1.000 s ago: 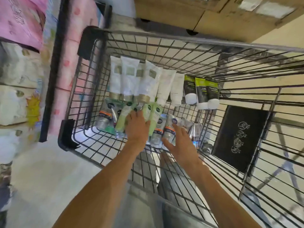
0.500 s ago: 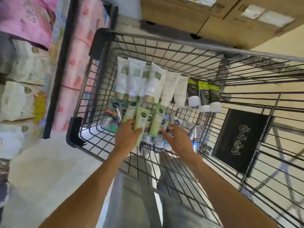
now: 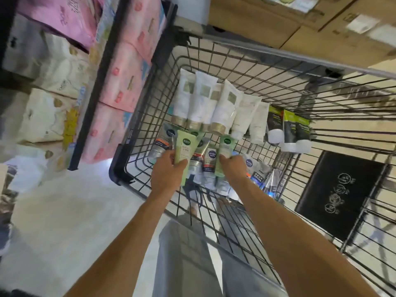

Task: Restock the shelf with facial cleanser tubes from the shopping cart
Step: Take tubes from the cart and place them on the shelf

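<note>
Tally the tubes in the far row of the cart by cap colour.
Gold-capped white tubes: 4
White tubes with white caps: 2
Dark tubes with green tops and white caps: 3
Total: 9

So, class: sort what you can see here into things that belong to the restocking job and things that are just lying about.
Part of the job:
left hand, holding a green tube
right hand, holding another green tube
white tubes
shopping cart

Just lying about:
pink packs
cardboard boxes
black sign
</note>
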Tool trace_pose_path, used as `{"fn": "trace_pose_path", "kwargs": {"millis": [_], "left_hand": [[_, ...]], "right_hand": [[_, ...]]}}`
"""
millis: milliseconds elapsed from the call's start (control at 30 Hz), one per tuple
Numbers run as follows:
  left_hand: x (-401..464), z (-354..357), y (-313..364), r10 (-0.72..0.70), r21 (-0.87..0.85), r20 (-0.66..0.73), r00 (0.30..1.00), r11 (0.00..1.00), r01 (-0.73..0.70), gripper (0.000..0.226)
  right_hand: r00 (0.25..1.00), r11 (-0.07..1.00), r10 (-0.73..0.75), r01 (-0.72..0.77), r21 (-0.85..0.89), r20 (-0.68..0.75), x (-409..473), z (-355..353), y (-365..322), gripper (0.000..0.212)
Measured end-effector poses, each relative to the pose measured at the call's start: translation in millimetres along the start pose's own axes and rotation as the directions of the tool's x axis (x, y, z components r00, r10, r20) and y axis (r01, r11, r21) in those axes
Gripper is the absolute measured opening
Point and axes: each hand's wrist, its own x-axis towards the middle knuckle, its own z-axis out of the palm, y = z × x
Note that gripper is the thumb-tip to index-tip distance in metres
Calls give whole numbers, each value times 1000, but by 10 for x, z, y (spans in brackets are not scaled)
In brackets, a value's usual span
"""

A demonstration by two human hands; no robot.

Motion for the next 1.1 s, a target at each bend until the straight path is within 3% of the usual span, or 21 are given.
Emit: {"fn": "trace_pose_path", "kwargs": {"millis": [167, 267, 367, 500, 733, 900, 1100], "left_hand": [[33, -11, -12, -23, -5, 36, 999, 1000, 24, 35], [-42, -18, 70, 0, -10, 68, 998, 1000, 1, 34], [-284, -83, 246, 51, -31, 75, 996, 998, -49, 34], [-724, -262, 447, 92, -149, 67, 993, 986, -81, 35], [-1412, -701, 519, 155, -288, -68, 986, 943, -168, 30], [-1789, -983, 432, 124, -414, -172, 977, 891, -186, 25], [-2320, -1164, 142, 9, -515, -361, 933, 832, -207, 22]], "right_hand": [[991, 969, 90, -111, 221, 102, -102, -149, 14, 18], [979, 948, 137, -174, 267, 152, -315, -313, 84, 30], [978, 941, 114, -162, 296, 173, -608, -507, 179, 22], [989, 947, 4, -51, 318, 145, -1110, -779, 198, 24], [977, 912, -193, 145, 384, 88, -2004, -1123, -63, 30], [899, 897, -411, 368, 246, 153, -2435, -1248, -306, 28], [771, 823, -552, 564, 61, 317, -2669, -1140, -528, 49]]}}
